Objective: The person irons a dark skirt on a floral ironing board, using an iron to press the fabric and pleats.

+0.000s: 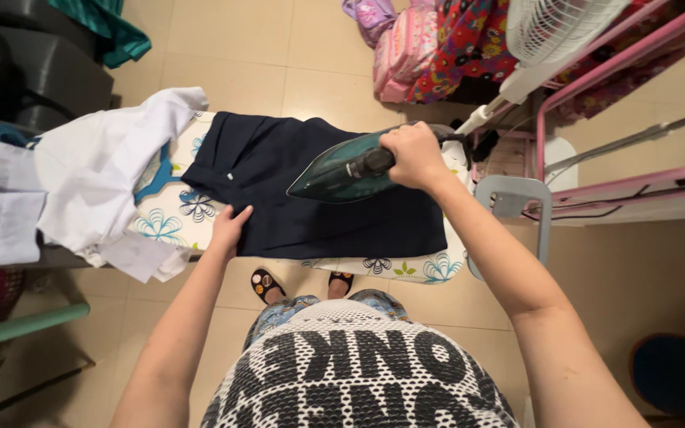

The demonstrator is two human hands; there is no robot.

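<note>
Gripping green iron point(342, 169) with right hand point(415, 154) | left hand point(229, 228) flat, released, on navy garment point(279, 190) | ironing board point(406, 269)

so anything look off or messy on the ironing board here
One thing: the white shirt is heaped at the board's left end and spills over its edge, part draped over the dark bin beside it. The navy garment lies flat under the iron, left hand pinning its hem.

White shirts point(81, 178) crowd the board's point(176, 226) left end. A fan point(552, 28) and pink rack point(620, 87) hem the upper right. Floor point(223, 55) above lies open.
</note>
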